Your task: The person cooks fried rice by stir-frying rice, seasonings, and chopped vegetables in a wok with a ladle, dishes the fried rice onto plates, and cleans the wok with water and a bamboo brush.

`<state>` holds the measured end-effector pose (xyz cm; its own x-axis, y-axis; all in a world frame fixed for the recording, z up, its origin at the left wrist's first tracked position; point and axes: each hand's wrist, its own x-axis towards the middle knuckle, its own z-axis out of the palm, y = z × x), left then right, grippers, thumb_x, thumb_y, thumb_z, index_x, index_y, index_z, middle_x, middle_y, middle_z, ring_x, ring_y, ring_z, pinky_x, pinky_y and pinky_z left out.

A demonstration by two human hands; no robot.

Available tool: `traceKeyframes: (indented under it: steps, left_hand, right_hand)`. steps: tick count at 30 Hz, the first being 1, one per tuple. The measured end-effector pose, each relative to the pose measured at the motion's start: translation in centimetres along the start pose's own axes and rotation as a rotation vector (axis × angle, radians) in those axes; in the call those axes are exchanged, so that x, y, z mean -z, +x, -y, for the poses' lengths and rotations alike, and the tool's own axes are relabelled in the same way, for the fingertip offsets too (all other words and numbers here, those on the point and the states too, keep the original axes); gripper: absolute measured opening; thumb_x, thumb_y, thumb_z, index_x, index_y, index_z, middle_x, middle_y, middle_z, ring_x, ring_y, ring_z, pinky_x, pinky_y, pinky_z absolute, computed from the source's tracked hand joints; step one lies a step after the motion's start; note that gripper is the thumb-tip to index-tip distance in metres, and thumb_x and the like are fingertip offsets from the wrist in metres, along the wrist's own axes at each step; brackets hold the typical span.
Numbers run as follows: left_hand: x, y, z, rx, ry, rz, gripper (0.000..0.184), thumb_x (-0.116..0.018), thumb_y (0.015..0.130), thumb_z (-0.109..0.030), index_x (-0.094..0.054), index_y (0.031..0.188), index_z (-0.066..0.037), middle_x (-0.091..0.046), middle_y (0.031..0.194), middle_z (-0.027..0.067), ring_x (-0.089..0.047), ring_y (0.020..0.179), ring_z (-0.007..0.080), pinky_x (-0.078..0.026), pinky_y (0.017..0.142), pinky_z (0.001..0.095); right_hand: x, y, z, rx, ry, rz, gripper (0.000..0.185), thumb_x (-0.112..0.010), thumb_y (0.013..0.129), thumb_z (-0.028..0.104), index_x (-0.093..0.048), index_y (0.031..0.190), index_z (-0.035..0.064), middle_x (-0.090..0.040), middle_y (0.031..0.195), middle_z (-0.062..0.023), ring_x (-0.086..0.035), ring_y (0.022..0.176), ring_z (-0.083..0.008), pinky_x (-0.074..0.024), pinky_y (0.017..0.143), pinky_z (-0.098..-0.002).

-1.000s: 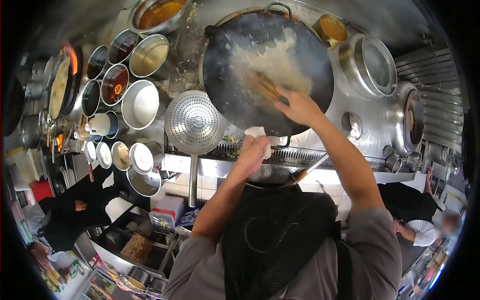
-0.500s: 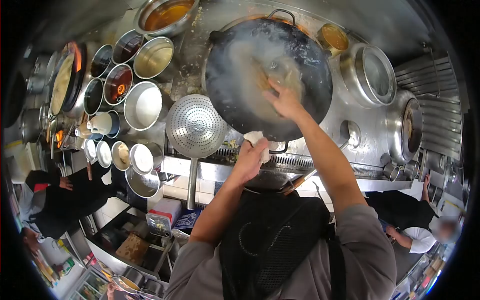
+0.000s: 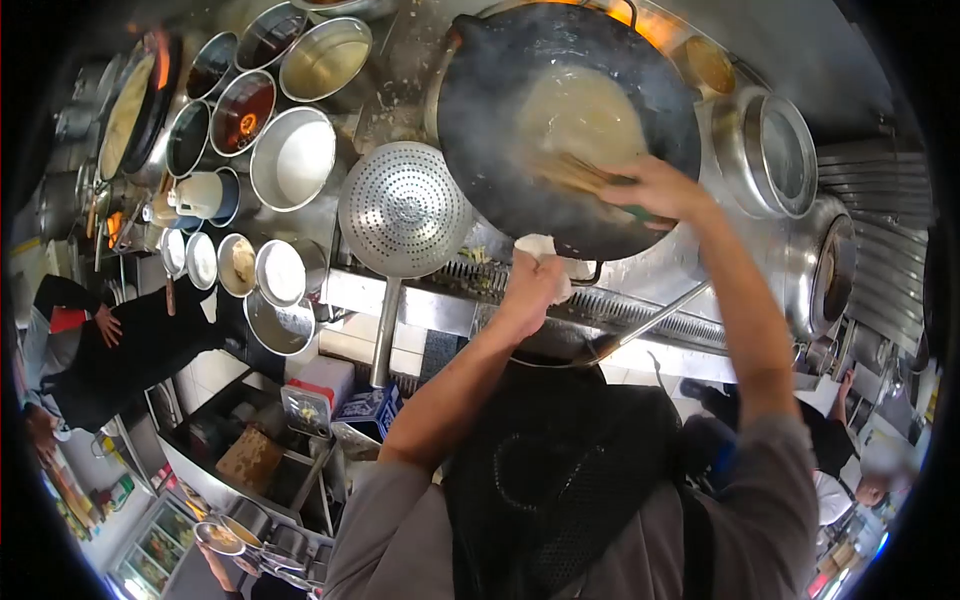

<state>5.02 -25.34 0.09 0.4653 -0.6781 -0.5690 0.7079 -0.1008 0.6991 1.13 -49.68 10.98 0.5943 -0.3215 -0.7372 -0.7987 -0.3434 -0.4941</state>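
A big black wok sits on the stove with cloudy tan liquid in its bottom and some steam over it. My right hand is closed around a bamboo wok brush; the bristles reach into the liquid's near edge and a green part shows under my fingers. At the near rim, my left hand grips a folded white cloth beside the wok's loop handle. Whether the cloth also clasps the rim, I cannot tell.
Left of the wok rests a perforated strainer. Several metal pots of sauces and powders, including a white-filled pot, stand farther left. Flames show behind the wok. A lidded pot is at right. Other people stand on both sides.
My right hand and the brush have swept right and toward the wok's near right side. Steam has thinned, showing the liquid more clearly. The whole view has shifted; my left hand keeps the cloth.
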Motion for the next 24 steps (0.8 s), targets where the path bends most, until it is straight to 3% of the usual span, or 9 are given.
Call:
traceKeyframes:
  steps: [4,6,9,12,14,19,21,23,24]
  left_hand:
    - [-0.3,-0.3,0.0,-0.123,-0.018,-0.013,0.028,-0.048,0.089,-0.002,-0.047,0.118,0.0,-0.054,0.103,0.0055,-0.054,0.091,0.0134,-0.049,0.074,0.0298]
    - [-0.2,-0.1,-0.5,-0.149,0.005,-0.006,0.026,-0.047,0.09,-0.001,-0.049,0.116,-0.002,-0.055,0.1,0.0031,-0.055,0.089,0.0117,-0.048,0.073,0.0289]
    - [0.6,0.6,0.4,-0.106,0.073,0.01,0.026,-0.046,0.09,-0.001,-0.05,0.116,-0.002,-0.056,0.1,0.003,-0.054,0.089,0.0107,-0.047,0.072,0.0268]
    - [1.4,0.9,0.7,-0.02,0.073,0.078,0.03,-0.049,0.089,-0.005,-0.046,0.119,0.002,-0.054,0.107,0.0072,-0.053,0.096,0.0132,-0.048,0.079,0.0297]
    - [1.8,0.8,1.0,-0.006,0.077,0.113,0.032,-0.049,0.091,-0.005,-0.046,0.122,0.001,-0.054,0.109,0.0066,-0.052,0.099,0.0132,-0.046,0.085,0.0301]
    - [2.3,1.1,0.5,0.0,-0.031,0.038,0.024,-0.05,0.095,-0.006,-0.05,0.119,-0.005,-0.06,0.104,0.004,-0.061,0.088,0.0158,-0.051,0.07,0.0305]
    - [2.4,1.7,1.0,-0.024,-0.01,0.058,0.025,-0.05,0.094,-0.006,-0.05,0.119,-0.005,-0.06,0.106,0.0049,-0.061,0.089,0.0165,-0.052,0.07,0.0311]
    - [2.4,1.9,1.5,-0.068,0.024,0.077,0.025,-0.05,0.094,-0.006,-0.051,0.118,-0.004,-0.062,0.109,0.0066,-0.064,0.091,0.0178,-0.053,0.071,0.0316]
    - [2.4,1.9,1.2,-0.066,0.026,0.087,0.025,-0.05,0.094,-0.006,-0.051,0.118,-0.004,-0.062,0.109,0.0066,-0.064,0.091,0.0178,-0.053,0.071,0.0316]
  right_hand:
    - [-3.7,-1.5,-2.4,0.029,-0.043,-0.125,0.055,-0.071,0.086,0.037,-0.062,0.132,0.0086,-0.07,0.092,-0.0134,-0.061,0.062,-0.016,-0.0504,0.055,-0.0341]
    - [-1.2,-3.7,-7.5,0.356,-0.301,-0.099,0.058,-0.072,0.085,0.035,-0.06,0.132,0.0047,-0.072,0.101,-0.0126,-0.067,0.082,-0.0175,-0.053,0.078,-0.0308]
    - [5.1,-1.8,-6.6,0.001,-0.161,-0.068,0.058,-0.072,0.084,0.037,-0.06,0.132,0.0046,-0.071,0.099,-0.0137,-0.067,0.077,-0.0202,-0.0535,0.077,-0.0319]
    - [1.4,1.9,-1.8,0.008,0.023,-0.282,0.057,-0.07,0.085,0.038,-0.06,0.134,0.0094,-0.072,0.095,-0.0165,-0.068,0.08,-0.0193,-0.0527,0.077,-0.036]
    - [-2.3,2.2,-2.9,0.162,-0.218,-0.424,0.058,-0.07,0.086,0.039,-0.059,0.135,0.0106,-0.072,0.094,-0.0168,-0.069,0.081,-0.0204,-0.0523,0.079,-0.0376]
    - [4.2,-2.2,-7.9,0.119,-0.25,-0.073,0.059,-0.068,0.086,0.041,-0.058,0.135,0.0105,-0.07,0.111,-0.0202,-0.069,0.099,-0.0301,-0.0517,0.088,-0.0366]
    - [4.9,1.1,-6.1,0.056,-0.119,-0.235,0.06,-0.068,0.085,0.044,-0.059,0.134,0.0104,-0.068,0.115,-0.0225,-0.067,0.105,-0.0353,-0.0514,0.09,-0.0384]
    - [-0.5,4.8,-4.8,0.329,-0.162,-0.522,0.06,-0.068,0.085,0.047,-0.06,0.133,0.0109,-0.066,0.12,-0.0227,-0.064,0.11,-0.0373,-0.0504,0.093,-0.0403]
    - [-2.4,3.8,-2.3,0.066,-0.208,-0.435,0.06,-0.067,0.086,0.049,-0.061,0.132,0.0117,-0.063,0.127,-0.021,-0.062,0.114,-0.0369,-0.0487,0.096,-0.0416]
